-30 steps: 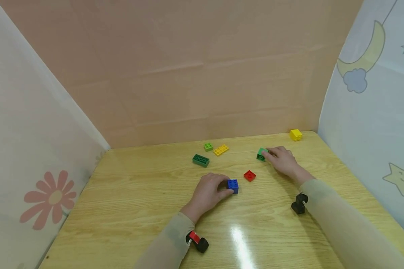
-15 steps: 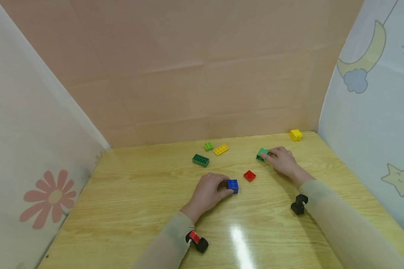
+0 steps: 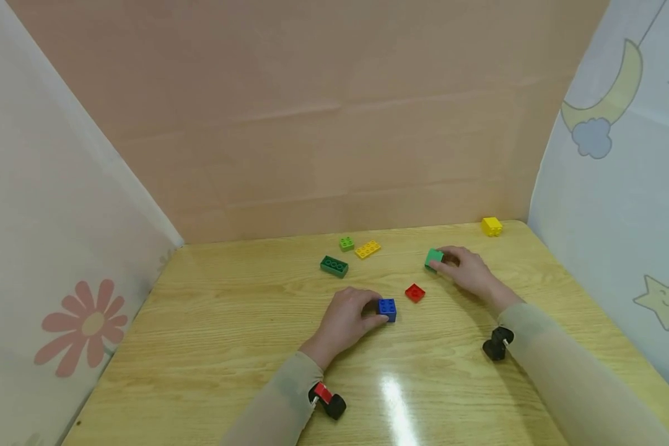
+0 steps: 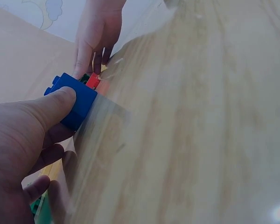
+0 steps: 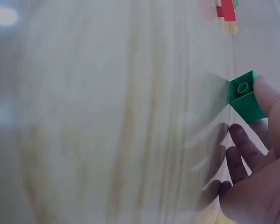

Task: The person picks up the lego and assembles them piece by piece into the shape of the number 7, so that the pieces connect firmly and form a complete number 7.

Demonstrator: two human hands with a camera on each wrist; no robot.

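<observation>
My left hand (image 3: 345,319) pinches a blue toy building brick (image 3: 387,310) between thumb and fingers, its studs facing up. In the left wrist view, the thumb presses the near side of this blue brick (image 4: 79,106). To the right and farther back, my right hand (image 3: 464,271) pinches a green building brick (image 3: 433,256). Seen from the right wrist, the green brick (image 5: 247,100) lies on its side, its hollow underside turned away from the palm, thumb along one face. A small flat red brick (image 3: 415,293) rests on the table between the two hands, touching neither.
Toward the back lie a dark green brick (image 3: 334,266) with its hollow side up, a light green brick (image 3: 347,244) and a flat yellow-orange brick (image 3: 368,249). A yellow brick (image 3: 492,227) sits near the table's (image 3: 212,334) far right corner. Cloth walls border the table.
The green brick has turned slightly in my right hand, so its hollow side shows less in the head view. The left hand and blue brick stay put; the head view shifts slightly.
</observation>
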